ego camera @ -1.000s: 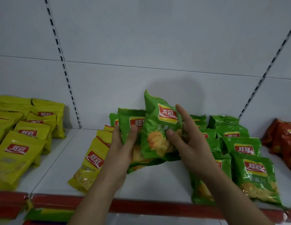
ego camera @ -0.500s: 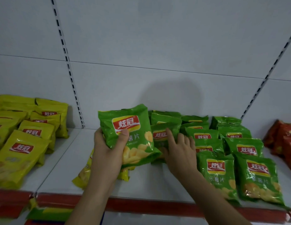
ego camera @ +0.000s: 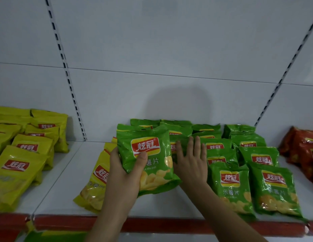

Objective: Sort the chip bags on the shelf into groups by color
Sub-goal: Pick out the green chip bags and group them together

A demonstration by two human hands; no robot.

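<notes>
1. While the green bag (ego camera: 148, 159) is being held by the left hand (ego camera: 125, 173), thumb across its front and fingers curled behind, it is being kept tilted above the shelf (ego camera: 61, 194), just left of the green group (ego camera: 239, 154). The right hand (ego camera: 192, 161) is lying flat with straight fingers on the nearest green bags, gripping nothing.

2. A slip is being risked: the slick, puffy bag is being pinched at one lower corner only, so a loosened thumb could let it slide toward the red shelf edge (ego camera: 169, 224) and off the front.

3. A stray yellow bag (ego camera: 96, 182) is lying partly hidden under the held bag and the left hand, with another yellow edge behind it. If the green bag is set straight down, the yellow ones are likely being buried and the colours left mixed.

4. The green rows are being packed tight and overlapped. Too hard a press from the flat right hand could be pushing the front bags (ego camera: 230, 187) over the lip, since they are already lying at the shelf's edge.

5. The yellow group (ego camera: 17, 168) is sitting well apart on the left, and the red bags (ego camera: 302, 151) near the right. A wide sweep rightward could be nudging green bags into the red ones.

6. How many bags are stacked behind the held one cannot be told.
</notes>
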